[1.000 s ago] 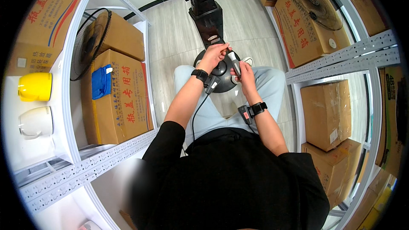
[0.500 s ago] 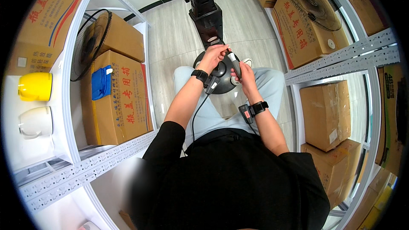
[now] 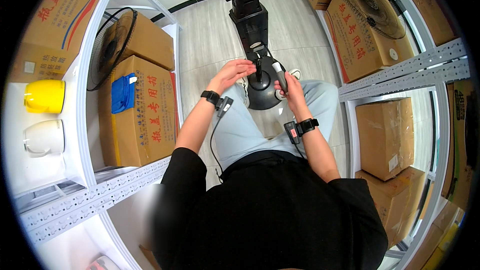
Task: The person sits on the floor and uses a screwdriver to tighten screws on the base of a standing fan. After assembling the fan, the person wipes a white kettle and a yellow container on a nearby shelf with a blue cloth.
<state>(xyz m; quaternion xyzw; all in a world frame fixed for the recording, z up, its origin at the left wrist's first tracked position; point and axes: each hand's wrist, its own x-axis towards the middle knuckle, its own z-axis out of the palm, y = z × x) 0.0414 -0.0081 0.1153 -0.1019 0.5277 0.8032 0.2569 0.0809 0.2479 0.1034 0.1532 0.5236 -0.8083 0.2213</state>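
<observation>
My right hand [image 3: 292, 93] is closed around a stubby grey-and-white handheld tool [image 3: 282, 80], its white end pointing up and away from me. I cannot make out its exact kind. My left hand [image 3: 235, 74] is stretched out with straight fingers, palm toward the black stem on the base, and nothing shows in it. Whether the fingertips touch that stem I cannot tell. Between my feet stands a black floor fan, with its boxy column [image 3: 251, 26] and round glossy base [image 3: 267, 101].
Shelving on the left holds cartons [image 3: 142, 135], a fan grille [image 3: 107, 47], a folded blue cloth [image 3: 123, 93], a yellow mug [image 3: 46, 96] and a white mug [image 3: 46, 137]. More cartons [image 3: 385, 132] and a second grille [image 3: 372, 5] fill the right racks. Cables trail from both wrist straps.
My left hand has come away from the tool's tip and moved left, its pinched fingers now straightened. My right hand still holds the tool. The whole view has shifted slightly.
</observation>
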